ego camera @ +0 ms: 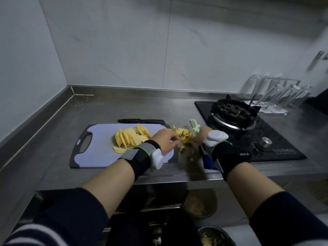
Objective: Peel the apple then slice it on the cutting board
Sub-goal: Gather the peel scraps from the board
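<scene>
Near: dark blue sleeves [71, 219], bare forearms, and a round bin of scraps [215, 236] below the counter edge.
Apple: pale yellow slices [131, 139] fanned mid-way across the lilac plastic cutting board [99, 157]. Peeling and slicing both look done.
Left hand [165, 140]: over the board's right edge, fingers loosely bent with tips at the peels, nothing plainly held (blurred).
Right hand [203, 133]: fingers hidden behind the wrist unit, so grip can't be told. Blue object [208, 161] under the wrist, unclear what.
Peels: yellow-brown heap [184, 137] on the steel counter, just right of the board.
Key relation: heap sits between the hands, both about equally near. Slices lie left of both.
Tools: black knife [142, 121] along the board's far edge, long axis left-right. Pale green peeler [194, 126] just beyond the heap.
Next, my guess: clear the peels.
</scene>
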Demonstrator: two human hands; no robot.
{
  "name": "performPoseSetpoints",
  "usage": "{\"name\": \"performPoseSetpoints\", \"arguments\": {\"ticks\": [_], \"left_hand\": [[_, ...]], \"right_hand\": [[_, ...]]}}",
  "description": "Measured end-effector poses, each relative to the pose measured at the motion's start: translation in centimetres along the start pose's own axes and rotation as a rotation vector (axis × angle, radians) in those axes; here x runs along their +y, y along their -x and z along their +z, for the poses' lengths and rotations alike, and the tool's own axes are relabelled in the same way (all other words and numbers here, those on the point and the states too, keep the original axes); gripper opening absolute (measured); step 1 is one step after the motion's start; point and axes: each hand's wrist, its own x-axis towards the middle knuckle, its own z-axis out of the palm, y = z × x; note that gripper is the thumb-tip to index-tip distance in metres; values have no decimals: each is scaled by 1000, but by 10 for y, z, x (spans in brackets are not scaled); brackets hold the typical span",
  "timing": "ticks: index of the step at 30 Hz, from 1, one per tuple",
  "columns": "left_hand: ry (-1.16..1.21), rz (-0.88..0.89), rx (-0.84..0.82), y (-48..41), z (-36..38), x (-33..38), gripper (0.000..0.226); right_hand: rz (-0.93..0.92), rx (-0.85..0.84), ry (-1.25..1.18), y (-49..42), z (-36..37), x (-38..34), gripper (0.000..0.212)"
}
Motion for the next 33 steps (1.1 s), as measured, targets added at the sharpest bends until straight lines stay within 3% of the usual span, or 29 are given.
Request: {"name": "performPoseSetpoints", "arguments": {"ticks": [2, 4, 7, 11, 19, 23, 27, 33], "left_hand": [[13, -9, 47, -3, -19, -8, 19], [35, -53, 106, -7, -43, -25, 19], [82, -173, 185, -11, -72, -61, 13], [136, -316, 185, -7, -84, -101, 9], [151, -387, 175, -5, -79, -133, 9], [163, -415, 131, -6, -76, -138, 8], [114, -402, 122, -3, -76, -136, 9], [-68, -225, 195, -4, -77, -108, 8]], "right_hand": [[85, 109, -35, -10, -7, -6, 17], [166, 210, -79, -18, -17, -26, 30], [-53, 295, 26, -35, -20, -66, 32], [-300, 221, 121, -61, -16, -124, 33], [-421, 26, 261, -137, 6, -186, 47], [-471, -31, 249, -151, 18, -186, 39], [-481, 61, 165, -145, 17, -168, 45], [-394, 173, 79, -95, 4, -99, 29]]}}
